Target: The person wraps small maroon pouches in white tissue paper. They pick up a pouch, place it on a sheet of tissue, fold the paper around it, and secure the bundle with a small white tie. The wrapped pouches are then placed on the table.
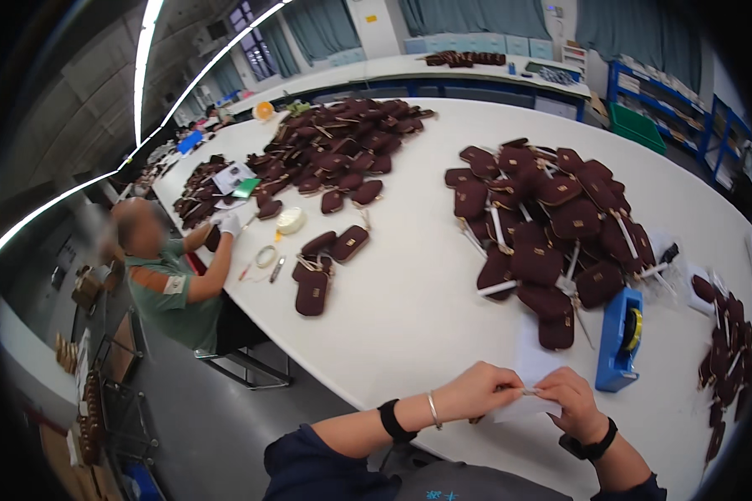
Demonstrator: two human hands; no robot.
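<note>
My left hand and my right hand meet near the front edge of the white table. Both pinch a small white paper piece between their fingertips, with a thin strip at the pinch point. A black band and a silver bangle sit on my left wrist, a black watch on my right. Just beyond my hands lies a pile of dark maroon pouches, and a blue tape dispenser stands to the right of them.
A second big heap of maroon pouches lies at the far left of the table. A seated person in a green shirt works at the left edge beside a white tape roll. More pouches lie at the right.
</note>
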